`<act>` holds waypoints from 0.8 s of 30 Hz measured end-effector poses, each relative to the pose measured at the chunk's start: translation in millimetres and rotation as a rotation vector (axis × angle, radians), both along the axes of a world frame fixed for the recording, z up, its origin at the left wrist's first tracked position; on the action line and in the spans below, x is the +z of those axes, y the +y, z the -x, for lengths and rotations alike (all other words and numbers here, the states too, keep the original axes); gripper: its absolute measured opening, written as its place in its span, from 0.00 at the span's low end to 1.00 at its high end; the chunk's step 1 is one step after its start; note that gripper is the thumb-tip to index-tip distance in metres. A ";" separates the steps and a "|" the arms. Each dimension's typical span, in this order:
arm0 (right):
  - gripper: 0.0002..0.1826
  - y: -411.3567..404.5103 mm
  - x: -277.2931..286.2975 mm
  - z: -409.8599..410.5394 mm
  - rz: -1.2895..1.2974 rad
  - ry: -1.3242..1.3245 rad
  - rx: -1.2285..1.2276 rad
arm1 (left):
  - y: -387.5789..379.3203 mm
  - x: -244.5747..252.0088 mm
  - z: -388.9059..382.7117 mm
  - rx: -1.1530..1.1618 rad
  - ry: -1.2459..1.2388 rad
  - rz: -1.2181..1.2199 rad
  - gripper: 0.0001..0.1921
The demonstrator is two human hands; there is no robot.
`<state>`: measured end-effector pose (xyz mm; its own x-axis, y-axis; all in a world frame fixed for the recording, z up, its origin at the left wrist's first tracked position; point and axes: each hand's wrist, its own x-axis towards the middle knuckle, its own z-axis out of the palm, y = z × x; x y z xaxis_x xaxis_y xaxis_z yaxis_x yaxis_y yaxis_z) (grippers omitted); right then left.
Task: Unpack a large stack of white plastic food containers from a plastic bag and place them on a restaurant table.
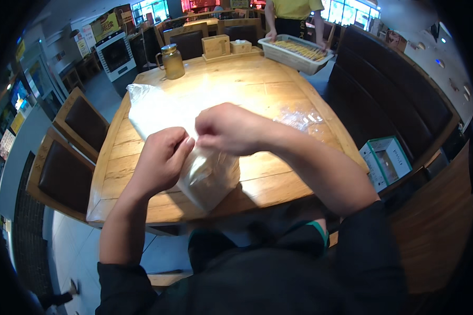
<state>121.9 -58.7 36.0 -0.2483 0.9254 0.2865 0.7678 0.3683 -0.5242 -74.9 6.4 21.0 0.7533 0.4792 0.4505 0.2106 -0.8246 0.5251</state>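
Note:
A long white package in clear plastic wrapping (211, 183) lies on the wooden table (278, 173) before me. Glare from the lamp washes out its far part, so its contents cannot be told. My left hand (163, 157) is closed over the wrapping, thumb against the bent fingers. Close beside it, my right hand (234, 130) pinches the same plastic with curled fingers. The two hands almost meet above the middle of the package. Crumpled clear plastic film (299, 118) lies on the table to the right of my right hand.
A glass jug (173, 65), a wooden holder (216, 46) and a small wooden box (240, 46) stand at the table's far end. There a person in yellow holds a white plastic basket (285, 60) of sticks. Chairs (69, 173) line the left; an open carton (386, 163) sits right.

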 end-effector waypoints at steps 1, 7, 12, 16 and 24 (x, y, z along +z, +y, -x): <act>0.09 1.5 -1.6 -9.3 -0.131 0.010 -0.106 | 2.8 -0.2 -4.9 0.009 -0.015 0.053 0.12; 0.12 -39.5 -18.4 -54.1 -0.154 0.403 -0.355 | 10.5 -8.5 -12.8 0.019 -0.031 0.108 0.13; 0.10 -62.1 -96.7 -21.6 -0.153 0.682 -0.364 | 7.1 -5.1 -16.0 0.020 -0.004 0.177 0.14; 0.12 -60.6 -129.1 14.7 -0.257 0.680 -0.377 | 6.8 -1.6 -19.9 0.037 0.042 0.124 0.14; 0.18 -52.0 -132.6 31.0 -0.550 0.685 -0.411 | 5.3 3.5 -16.6 0.081 0.119 0.106 0.13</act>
